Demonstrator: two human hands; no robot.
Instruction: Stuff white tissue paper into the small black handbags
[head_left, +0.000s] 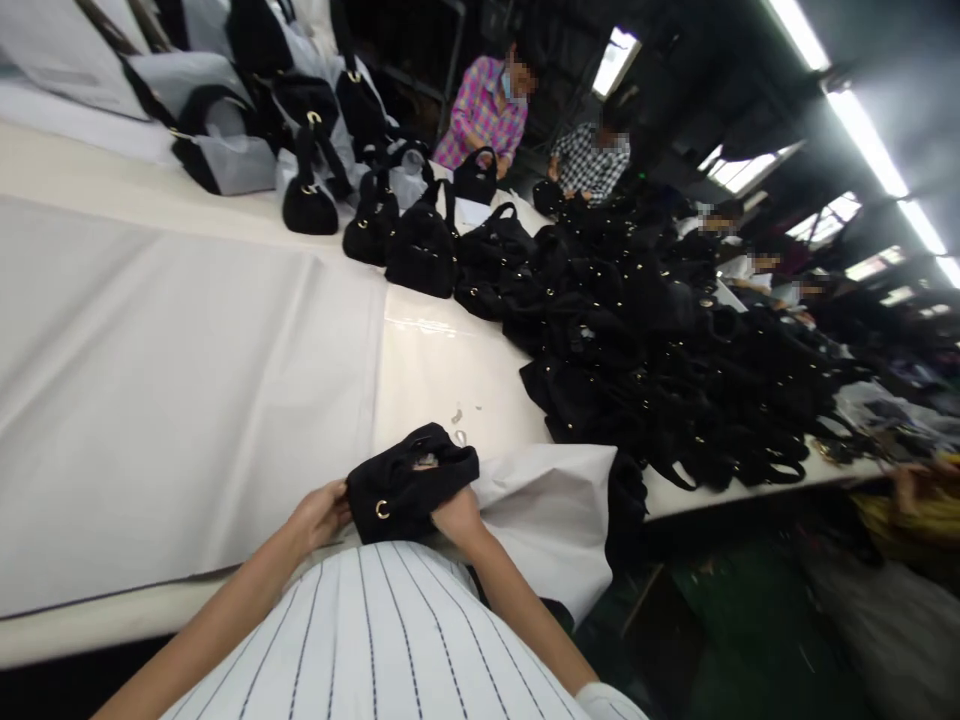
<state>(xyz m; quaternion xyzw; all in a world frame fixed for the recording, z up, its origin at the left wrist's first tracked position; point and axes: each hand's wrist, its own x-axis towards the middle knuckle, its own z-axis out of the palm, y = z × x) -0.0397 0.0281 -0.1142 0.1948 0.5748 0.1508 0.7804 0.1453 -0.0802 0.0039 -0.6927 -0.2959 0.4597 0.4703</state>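
A small black handbag (401, 495) with a gold ring on its side is held close to my body at the table's front edge. My left hand (321, 515) grips its left side, the fingers partly behind the fabric. On the other side my right hand (456, 515) is closed on the bag near its opening, with its fingertips hidden by the cloth. Something pale shows inside the opening. Just beyond the bag lie a few small clear scraps (460, 437).
A wide grey sheet (165, 400) covers the table's left. Black bags with gold rings (424, 250) stand along the back, some wrapped in translucent plastic. A large heap of black bags (660, 340) fills the right. White sheeting (555, 510) hangs over the front edge. Several people work across the table.
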